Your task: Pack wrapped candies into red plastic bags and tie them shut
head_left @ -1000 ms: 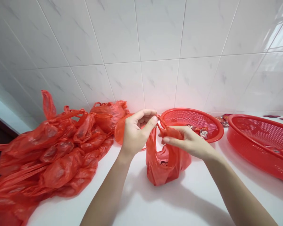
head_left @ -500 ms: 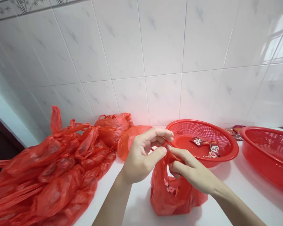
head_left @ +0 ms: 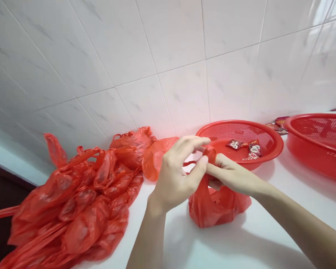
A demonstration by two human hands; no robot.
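A red plastic bag [head_left: 212, 209] with something inside stands on the white table, its handles drawn up between my two hands. My left hand [head_left: 182, 172] pinches a twisted handle strand between thumb and fingers. Close against it, my right hand [head_left: 232, 173] is closed on the gathered handles, some of its fingers hidden behind the plastic. A loop of the handle shows above the fingertips. What the bag contains is mostly hidden by the red film.
Several filled red bags [head_left: 84, 209] are heaped at the left. Behind my hands, a red perforated basket [head_left: 271, 144] holds a few dark wrapped packets [head_left: 254, 148]. A second red basket [head_left: 310, 149] stands at the right, with more packets [head_left: 280, 125] behind. A tiled wall [head_left: 182, 97] closes off the back.
The view has tilted and shifted. My hands have drawn the handles into a loop, with the strand now running across to my left hand. The bag stays on the table.
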